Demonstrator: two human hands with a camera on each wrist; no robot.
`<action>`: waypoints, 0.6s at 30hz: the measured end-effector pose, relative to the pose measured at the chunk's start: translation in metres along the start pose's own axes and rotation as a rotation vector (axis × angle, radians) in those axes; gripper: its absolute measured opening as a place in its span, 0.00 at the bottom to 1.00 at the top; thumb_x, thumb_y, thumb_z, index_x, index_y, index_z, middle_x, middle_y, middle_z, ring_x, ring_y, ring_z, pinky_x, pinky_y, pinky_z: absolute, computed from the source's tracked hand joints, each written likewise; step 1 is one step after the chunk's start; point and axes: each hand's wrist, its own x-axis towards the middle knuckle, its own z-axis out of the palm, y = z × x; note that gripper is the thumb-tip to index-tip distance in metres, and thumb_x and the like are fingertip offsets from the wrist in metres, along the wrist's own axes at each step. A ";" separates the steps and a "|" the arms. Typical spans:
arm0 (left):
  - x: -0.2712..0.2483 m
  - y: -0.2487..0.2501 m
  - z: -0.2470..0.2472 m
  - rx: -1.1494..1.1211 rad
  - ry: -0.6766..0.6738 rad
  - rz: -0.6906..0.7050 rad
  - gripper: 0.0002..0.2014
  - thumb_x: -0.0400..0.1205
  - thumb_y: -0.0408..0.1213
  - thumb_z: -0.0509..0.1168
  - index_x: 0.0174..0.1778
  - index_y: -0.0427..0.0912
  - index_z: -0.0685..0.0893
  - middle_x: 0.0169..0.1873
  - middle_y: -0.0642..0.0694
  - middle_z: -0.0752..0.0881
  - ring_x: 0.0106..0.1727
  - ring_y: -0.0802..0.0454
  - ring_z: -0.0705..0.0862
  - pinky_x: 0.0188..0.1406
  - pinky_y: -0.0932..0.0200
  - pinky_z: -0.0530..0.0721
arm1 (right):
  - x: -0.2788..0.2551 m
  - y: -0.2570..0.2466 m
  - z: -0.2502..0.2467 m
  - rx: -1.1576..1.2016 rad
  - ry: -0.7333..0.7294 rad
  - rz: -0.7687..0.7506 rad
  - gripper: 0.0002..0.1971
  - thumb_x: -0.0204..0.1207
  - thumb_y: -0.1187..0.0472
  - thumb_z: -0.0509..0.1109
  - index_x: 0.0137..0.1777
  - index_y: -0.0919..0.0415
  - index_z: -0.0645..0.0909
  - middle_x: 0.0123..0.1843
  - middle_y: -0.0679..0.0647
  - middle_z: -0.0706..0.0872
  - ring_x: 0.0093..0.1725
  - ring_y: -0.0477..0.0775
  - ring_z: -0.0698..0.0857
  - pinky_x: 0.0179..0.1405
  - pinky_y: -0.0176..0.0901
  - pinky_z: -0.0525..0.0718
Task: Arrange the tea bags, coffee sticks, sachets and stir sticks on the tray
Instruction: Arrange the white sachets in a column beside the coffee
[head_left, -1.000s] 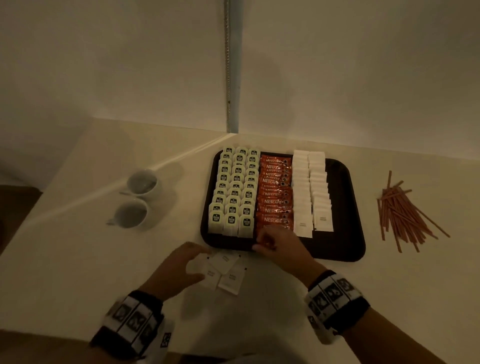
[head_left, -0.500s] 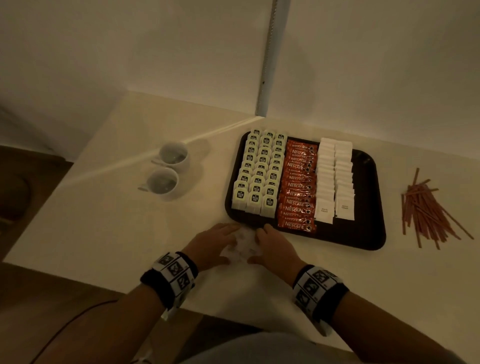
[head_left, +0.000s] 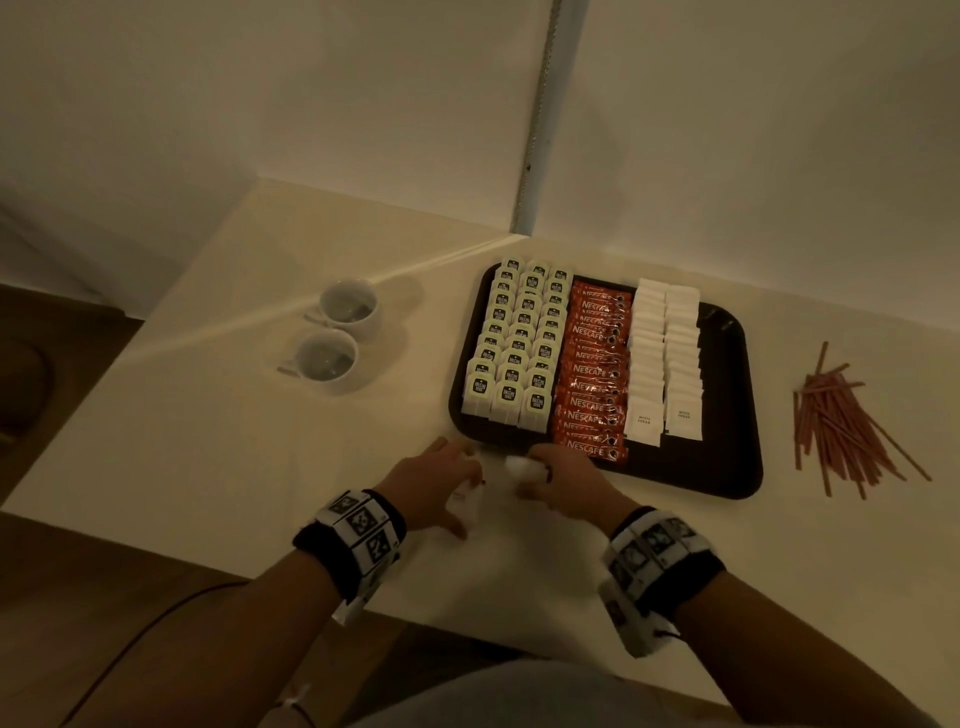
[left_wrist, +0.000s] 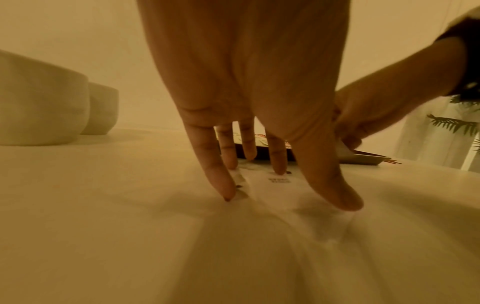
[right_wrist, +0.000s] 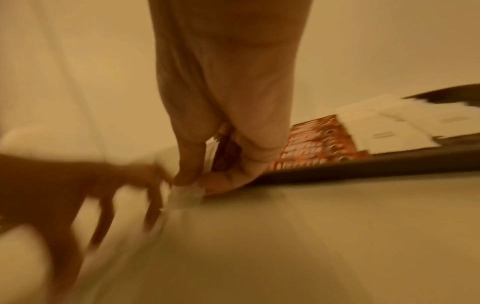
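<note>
Pale walls meet at a corner behind a cream countertop (head_left: 218, 457) under dim, warm light. On the counter sits a dark rectangular tray (head_left: 727, 467), its near edge just beyond both hands. Its left section holds three columns of tea bags (head_left: 514, 358), overlapping front to back; the middle holds a column of red Nescafé coffee sticks (head_left: 592, 374); to their right lie two columns of white sugar sachets (head_left: 665, 364). The tray's right strip is bare. Well to the right of the tray, a loose heap of reddish stir sticks (head_left: 841, 426) lies on the counter. Left of the tray stand two white cups (head_left: 332, 332), side by side and nearly touching. The left hand (head_left: 431, 483) has fingertips (left_wrist: 226, 191) and thumb spread down on a loose white sachet (left_wrist: 275, 185) lying flat on the counter, fingers near straight, pressing rather than gripping. The right hand (head_left: 566, 480), just beside the tray's near rim, pinches a small stack of white sachets (right_wrist: 185, 192) between thumb and fingers; the wrist view is blurred, so their count cannot be told. Both wrists carry black bands with patterned markers.
</note>
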 end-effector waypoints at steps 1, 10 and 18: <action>0.000 0.001 0.000 0.008 -0.013 0.000 0.31 0.68 0.53 0.77 0.65 0.52 0.74 0.74 0.51 0.64 0.72 0.50 0.63 0.60 0.50 0.79 | -0.002 -0.002 -0.010 0.143 0.013 0.000 0.19 0.73 0.60 0.74 0.64 0.62 0.77 0.57 0.57 0.82 0.48 0.51 0.83 0.44 0.37 0.84; 0.006 0.010 0.000 -0.097 -0.085 -0.121 0.36 0.70 0.39 0.79 0.69 0.44 0.66 0.64 0.45 0.76 0.62 0.47 0.75 0.56 0.53 0.76 | -0.038 -0.040 -0.088 0.931 0.135 -0.186 0.16 0.80 0.72 0.62 0.60 0.51 0.77 0.61 0.58 0.81 0.58 0.57 0.85 0.46 0.38 0.88; 0.011 0.011 -0.006 -0.194 -0.230 -0.258 0.15 0.81 0.40 0.66 0.62 0.42 0.76 0.61 0.42 0.79 0.63 0.44 0.78 0.58 0.54 0.75 | -0.056 -0.044 -0.116 1.059 0.240 -0.202 0.14 0.81 0.69 0.62 0.65 0.59 0.78 0.59 0.58 0.85 0.57 0.57 0.87 0.46 0.40 0.89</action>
